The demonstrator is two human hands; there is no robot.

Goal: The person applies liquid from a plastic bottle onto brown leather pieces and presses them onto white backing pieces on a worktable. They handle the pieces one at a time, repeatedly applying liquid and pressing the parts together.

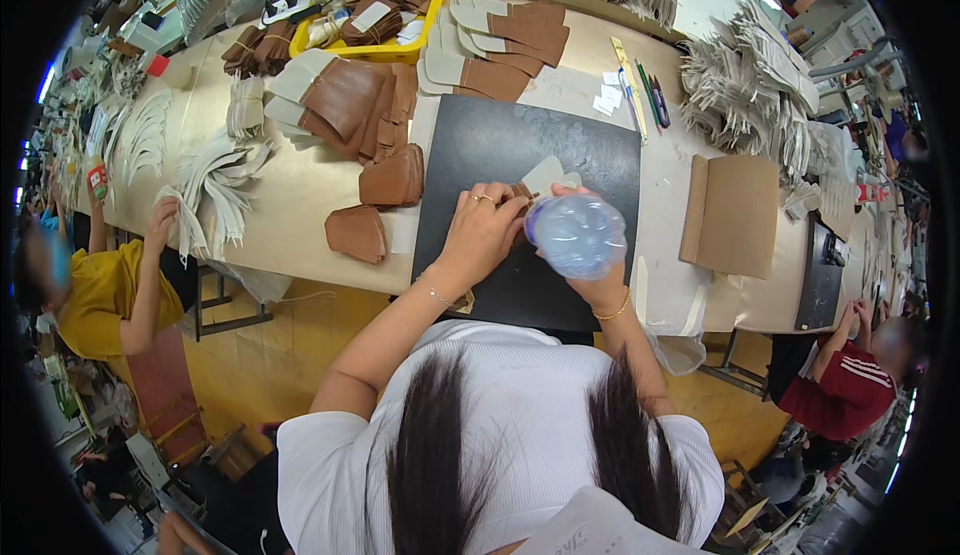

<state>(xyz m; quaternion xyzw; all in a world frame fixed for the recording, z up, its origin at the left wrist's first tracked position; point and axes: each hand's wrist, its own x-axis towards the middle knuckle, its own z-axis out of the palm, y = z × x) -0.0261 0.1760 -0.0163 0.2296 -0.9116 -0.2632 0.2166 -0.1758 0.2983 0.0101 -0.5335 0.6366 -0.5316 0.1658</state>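
Note:
My left hand (482, 223) is over the middle of the black mat (480, 135), fingers bent and pressed together on a small brown and cream leather piece (545, 173). Most of that piece lies hidden under my fingers and the bottle. Wrapped round a clear plastic bottle (585, 237), my right hand (607, 290) holds it close beside my left fingertips. The bottle's round, bluish base faces up; its other end is out of sight below.
Stacked brown leather pieces (345, 105) and brown-and-cream ones (500, 40) lie beyond and left of the mat. A yellow tray (437, 0) stands behind them. At right are a brown sheet (735, 215), pens (658, 100) and cream bundles (745, 80). Co-workers sit on both sides.

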